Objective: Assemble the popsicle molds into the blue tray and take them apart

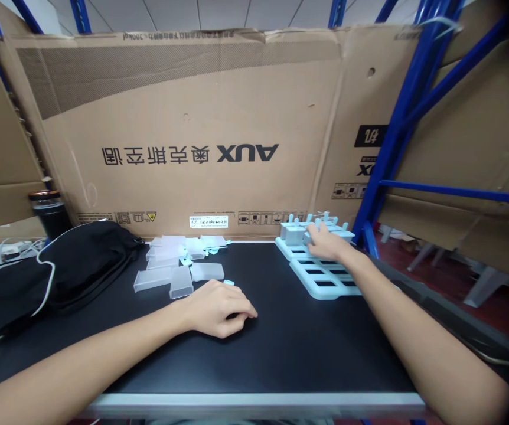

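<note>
At the back right of the black table stands a light-blue ice pop mould rack (301,271), its rear slots filled with several capped moulds (295,235) and its front slots bare. My right hand (323,241) reaches over the rear part, fingers closed around an ice pop mould, mostly hidden by the hand. My left hand (223,308) lies on the table with its fingers curled in, and nothing shows between them. Just behind it is a small light-blue piece (228,282), partly covered. Loose translucent mould cases (181,282) lie beyond the left hand, with light-blue stick lids (186,260) among them.
A black bag (90,260) with a white cable lies on the left, near a dark bottle (51,215). A large cardboard panel (183,106) closes off the back. Blue rack posts (396,130) rise at the right, and a pale edge (254,404) runs along the table's front.
</note>
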### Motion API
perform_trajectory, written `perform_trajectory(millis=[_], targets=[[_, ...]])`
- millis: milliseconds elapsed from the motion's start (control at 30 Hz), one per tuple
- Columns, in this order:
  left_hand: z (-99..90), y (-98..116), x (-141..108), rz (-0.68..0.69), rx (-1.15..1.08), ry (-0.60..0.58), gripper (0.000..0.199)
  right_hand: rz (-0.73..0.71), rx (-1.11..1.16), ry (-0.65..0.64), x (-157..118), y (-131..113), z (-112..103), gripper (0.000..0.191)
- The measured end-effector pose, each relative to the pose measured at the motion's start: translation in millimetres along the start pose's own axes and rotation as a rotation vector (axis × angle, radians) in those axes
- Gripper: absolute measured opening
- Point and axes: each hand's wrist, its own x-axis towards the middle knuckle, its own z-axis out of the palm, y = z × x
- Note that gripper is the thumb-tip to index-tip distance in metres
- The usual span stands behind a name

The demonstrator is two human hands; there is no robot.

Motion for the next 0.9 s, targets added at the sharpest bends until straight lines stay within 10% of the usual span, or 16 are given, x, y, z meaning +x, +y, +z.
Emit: perform_trajectory(millis=[900], targets=[[1.1, -0.6, 0.9, 0.023, 0.014, 0.005, 0.025, 0.141, 0.033, 0.046, 8.8, 8.0, 14.9, 0.060]])
